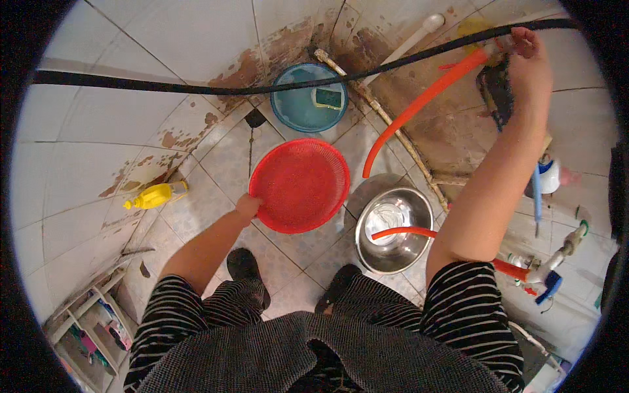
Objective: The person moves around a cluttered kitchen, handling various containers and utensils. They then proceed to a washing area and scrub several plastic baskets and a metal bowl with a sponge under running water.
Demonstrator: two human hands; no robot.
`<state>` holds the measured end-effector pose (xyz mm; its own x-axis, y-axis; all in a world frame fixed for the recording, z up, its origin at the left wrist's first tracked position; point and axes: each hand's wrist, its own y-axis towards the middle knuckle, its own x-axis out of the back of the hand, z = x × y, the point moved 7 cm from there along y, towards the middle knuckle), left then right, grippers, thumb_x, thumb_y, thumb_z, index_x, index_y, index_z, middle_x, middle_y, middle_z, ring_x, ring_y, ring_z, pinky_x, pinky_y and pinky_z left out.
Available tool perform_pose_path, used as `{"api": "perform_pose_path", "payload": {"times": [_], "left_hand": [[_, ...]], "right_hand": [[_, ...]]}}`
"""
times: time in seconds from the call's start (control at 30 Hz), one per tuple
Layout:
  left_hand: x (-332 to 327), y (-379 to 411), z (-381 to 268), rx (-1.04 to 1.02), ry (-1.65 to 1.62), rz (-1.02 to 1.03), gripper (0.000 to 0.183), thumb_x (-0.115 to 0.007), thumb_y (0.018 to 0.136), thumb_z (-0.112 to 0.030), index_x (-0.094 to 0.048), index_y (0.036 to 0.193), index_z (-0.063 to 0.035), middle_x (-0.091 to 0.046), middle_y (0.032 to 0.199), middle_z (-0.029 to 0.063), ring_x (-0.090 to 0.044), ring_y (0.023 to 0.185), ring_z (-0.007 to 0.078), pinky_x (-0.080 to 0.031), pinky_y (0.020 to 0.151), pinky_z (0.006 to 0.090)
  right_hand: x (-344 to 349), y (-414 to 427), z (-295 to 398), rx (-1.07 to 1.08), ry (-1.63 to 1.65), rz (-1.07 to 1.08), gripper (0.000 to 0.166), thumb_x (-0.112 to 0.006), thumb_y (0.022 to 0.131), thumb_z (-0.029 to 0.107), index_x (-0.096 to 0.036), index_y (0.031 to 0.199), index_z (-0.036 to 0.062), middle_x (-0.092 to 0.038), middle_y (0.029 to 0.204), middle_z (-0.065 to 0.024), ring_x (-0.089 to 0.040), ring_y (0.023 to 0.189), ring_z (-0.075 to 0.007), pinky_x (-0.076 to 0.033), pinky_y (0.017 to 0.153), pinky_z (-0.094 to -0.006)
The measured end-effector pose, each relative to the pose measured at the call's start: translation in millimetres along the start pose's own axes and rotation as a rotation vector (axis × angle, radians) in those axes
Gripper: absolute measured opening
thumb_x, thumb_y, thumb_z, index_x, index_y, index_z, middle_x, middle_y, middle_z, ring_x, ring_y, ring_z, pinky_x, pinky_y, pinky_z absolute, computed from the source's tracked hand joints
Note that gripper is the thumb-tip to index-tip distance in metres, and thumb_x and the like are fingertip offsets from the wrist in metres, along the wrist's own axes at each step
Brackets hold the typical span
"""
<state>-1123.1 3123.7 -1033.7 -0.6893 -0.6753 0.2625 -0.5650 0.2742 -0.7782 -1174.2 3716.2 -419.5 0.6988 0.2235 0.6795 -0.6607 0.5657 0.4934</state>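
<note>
My left hand [249,206] grips the rim of a round red plastic basin [302,186], which is held above the tiled floor with its inside facing up. It has a ribbed or slotted side. My right hand [528,49] reaches to the wall at upper right, its fingers curled at a tap [502,45]; part of the grip is hidden. From that tap an orange hose [413,110] hangs down, its free end above the floor. Below it stands a stainless steel basin [423,211] with another orange hose [403,230] ending inside.
A blue-green basin [285,115] with a green-and-pale sponge [328,98] stands in the corner. A black hose or cable [196,89] crosses the view. A yellow bottle [155,195] lies by the left wall. Pipes [385,115] run along the right wall. A shelf rack [93,324] stands lower left.
</note>
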Motion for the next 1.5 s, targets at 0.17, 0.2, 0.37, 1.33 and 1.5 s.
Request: {"api": "perform_pose_path", "payload": {"times": [0.17,0.2,0.37,1.33,1.5], "left_hand": [[-11.2,11.0,-97.9,0.154,-0.240,0.161,0.036,-0.066,0.077,-0.020,-0.058,0.105,0.0017,-0.065,0.093,0.0149,-0.064,0.085,0.0282,-0.052,0.068,0.0451],[-7.6,13.3,-112.2,0.142,-0.148,0.119,0.036,-0.065,0.078,-0.020,-0.058,0.106,0.0015,-0.065,0.095,0.0149,-0.063,0.088,0.0288,-0.051,0.070,0.0445],[26.2,16.3,-180.9,-0.237,0.042,-0.262,0.036,-0.059,0.080,-0.013,-0.057,0.114,-0.0014,-0.066,0.100,0.0141,-0.063,0.091,0.0301,-0.050,0.075,0.0402],[154.7,-105.0,-174.6,-0.179,-0.200,0.362,0.036,-0.052,0.093,-0.026,-0.061,0.116,0.0005,-0.068,0.104,0.0102,-0.066,0.089,0.0179,-0.053,0.080,0.0324],[115.0,-101.2,-198.1,-0.281,-0.442,0.552,0.036,-0.053,0.092,-0.017,-0.054,0.125,-0.0035,-0.065,0.111,0.0079,-0.065,0.095,0.0162,-0.052,0.086,0.0333]], "right_hand": [[26.7,16.6,-25.2,0.116,0.053,-0.094,0.026,-0.049,0.084,-0.001,-0.064,0.104,0.0066,-0.066,0.105,-0.0086,-0.061,0.101,-0.0175,-0.046,0.087,-0.0288],[21.4,-4.0,6.2,0.146,-0.041,-0.169,0.024,-0.051,0.084,0.001,-0.064,0.104,0.0059,-0.066,0.103,-0.0092,-0.062,0.100,-0.0180,-0.047,0.086,-0.0292],[-28.3,-137.5,53.4,0.356,-0.158,-0.513,0.015,-0.059,0.086,0.013,-0.064,0.096,0.0030,-0.066,0.092,-0.0117,-0.063,0.084,-0.0225,-0.049,0.078,-0.0340],[-311.2,-295.3,67.8,-0.757,1.294,0.463,0.016,-0.052,0.094,0.005,-0.048,0.109,0.0033,-0.059,0.103,-0.0121,-0.064,0.091,-0.0276,-0.057,0.080,-0.0389],[-310.3,-297.4,46.6,-0.758,1.146,0.449,0.016,-0.051,0.094,0.007,-0.048,0.110,0.0032,-0.060,0.105,-0.0134,-0.064,0.090,-0.0268,-0.057,0.079,-0.0381]]}}
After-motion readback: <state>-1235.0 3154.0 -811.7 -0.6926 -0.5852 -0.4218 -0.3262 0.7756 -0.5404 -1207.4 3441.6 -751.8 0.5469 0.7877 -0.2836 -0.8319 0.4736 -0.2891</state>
